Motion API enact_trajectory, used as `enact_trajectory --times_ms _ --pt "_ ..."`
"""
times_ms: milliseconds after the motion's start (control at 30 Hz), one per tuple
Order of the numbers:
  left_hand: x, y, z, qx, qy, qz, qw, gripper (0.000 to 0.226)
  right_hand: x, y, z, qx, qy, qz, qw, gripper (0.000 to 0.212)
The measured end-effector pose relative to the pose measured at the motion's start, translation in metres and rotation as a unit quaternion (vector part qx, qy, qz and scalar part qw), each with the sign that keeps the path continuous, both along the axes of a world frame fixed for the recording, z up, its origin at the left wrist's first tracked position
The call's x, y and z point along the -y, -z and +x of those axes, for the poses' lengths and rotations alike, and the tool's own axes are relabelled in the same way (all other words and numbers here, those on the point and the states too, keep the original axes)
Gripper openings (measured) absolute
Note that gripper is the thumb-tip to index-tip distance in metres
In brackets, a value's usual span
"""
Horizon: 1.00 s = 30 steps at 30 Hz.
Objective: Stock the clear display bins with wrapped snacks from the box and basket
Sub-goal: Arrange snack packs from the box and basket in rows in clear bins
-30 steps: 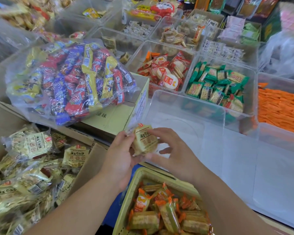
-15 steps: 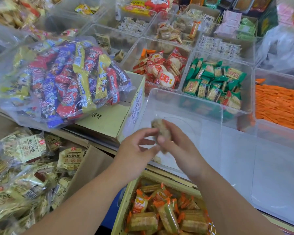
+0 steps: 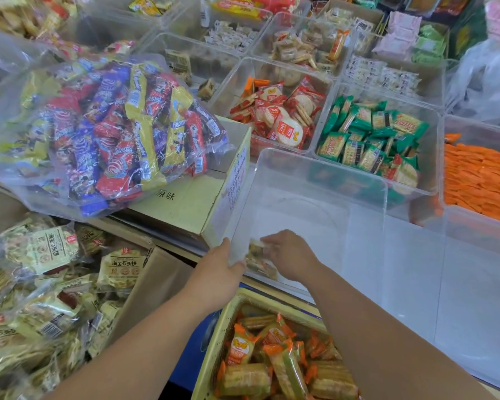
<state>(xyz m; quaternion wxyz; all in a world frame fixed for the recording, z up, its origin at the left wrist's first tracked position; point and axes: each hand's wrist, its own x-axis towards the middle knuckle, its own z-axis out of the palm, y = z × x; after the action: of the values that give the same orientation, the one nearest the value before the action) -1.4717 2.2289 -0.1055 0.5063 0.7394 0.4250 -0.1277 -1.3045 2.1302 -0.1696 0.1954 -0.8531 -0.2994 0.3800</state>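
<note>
Restocking under way at a shop counter: a wrapped snack (image 3: 256,255) sits low in the near left corner of a clear bin (image 3: 315,166). The right hand (image 3: 292,255) reaches inside, its fingertips curled onto the wrapper. The left hand (image 3: 217,267) lies against the bin's outer corner; whether it grips the wall or merely steadies it cannot be told. The placing step looks nearly done. Next, the fingers would need to let go and a hand reach for more, from the yellow basket (image 3: 214,342) of orange-wrapped packets below or the cardboard box (image 3: 156,278) at left. Green packets (image 3: 367,134) fill a neighbouring bin.
</note>
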Motion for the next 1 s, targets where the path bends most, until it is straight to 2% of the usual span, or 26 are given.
enact_trajectory --times_ms 100,233,400,500,567,633,700,767,833,867,933,1000 --pt "-0.002 0.007 -0.006 0.027 -0.013 -0.048 0.998 0.066 0.005 0.004 -0.004 -0.043 -0.097 -0.049 0.993 0.04" --pt "-0.006 0.014 -0.016 0.034 -0.018 -0.084 0.996 0.061 0.019 -0.002 -0.003 -0.069 -0.139 -0.068 0.986 0.046" --pt "0.001 -0.014 -0.036 0.075 -0.018 0.001 0.997 0.058 0.019 -0.021 -0.008 -0.038 -0.121 -0.043 0.991 0.05" --pt "0.007 -0.044 -0.067 0.153 -0.041 0.083 0.984 0.036 0.012 -0.037 -0.018 0.028 -0.105 -0.019 0.994 0.049" --pt "0.005 -0.066 -0.096 0.226 -0.077 0.142 0.961 0.019 0.005 -0.049 -0.034 0.099 -0.071 0.03 0.992 0.045" --pt "-0.005 -0.082 -0.128 0.264 -0.111 0.217 0.933 0.011 -0.004 -0.063 -0.061 0.16 -0.043 0.122 0.979 0.038" --pt "-0.024 -0.088 -0.163 0.241 -0.174 0.264 0.918 0.01 -0.014 -0.079 -0.097 0.19 -0.064 0.223 0.954 0.031" --pt "-0.052 -0.08 -0.201 0.168 -0.231 0.284 0.915 0.006 -0.027 -0.093 -0.137 0.194 -0.125 0.288 0.929 0.032" --pt "-0.082 -0.066 -0.238 0.034 -0.205 0.299 0.931 0.034 -0.042 -0.102 -0.174 0.19 -0.195 0.317 0.909 0.038" --pt "-0.096 -0.059 -0.255 -0.042 -0.151 0.315 0.936 0.058 -0.049 -0.104 -0.19 0.194 -0.232 0.312 0.901 0.041" --pt "-0.118 -0.045 -0.282 -0.163 -0.033 0.316 0.934 0.104 -0.063 -0.104 -0.218 0.217 -0.311 0.254 0.89 0.044" --pt "-0.131 -0.033 -0.297 -0.233 0.047 0.3 0.924 0.129 -0.072 -0.099 -0.237 0.228 -0.364 0.174 0.886 0.047"
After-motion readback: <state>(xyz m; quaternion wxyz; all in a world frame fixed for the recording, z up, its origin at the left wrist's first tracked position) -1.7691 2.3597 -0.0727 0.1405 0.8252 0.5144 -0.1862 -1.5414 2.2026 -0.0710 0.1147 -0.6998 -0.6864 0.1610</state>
